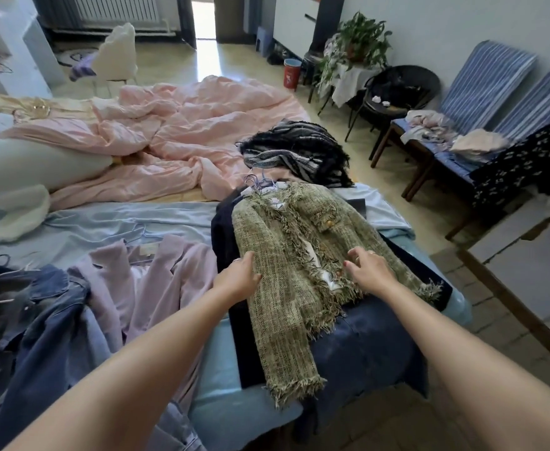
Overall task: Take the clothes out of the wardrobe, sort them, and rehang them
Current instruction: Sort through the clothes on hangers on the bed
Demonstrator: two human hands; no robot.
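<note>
My left hand (239,275) lies on the tweed jacket (294,255), fingers relaxed. My right hand (369,270) hovers at its front edge, fingers loosely curled, holding nothing. Lilac coat (156,275) left of both.

I have both bare arms stretched forward, forearms converging. My left hand (239,277) lies palm down, fingers loosely bent with the thumb out ahead. My right hand (369,271) sits level with it, fingers curled downward, a ring on one.
</note>
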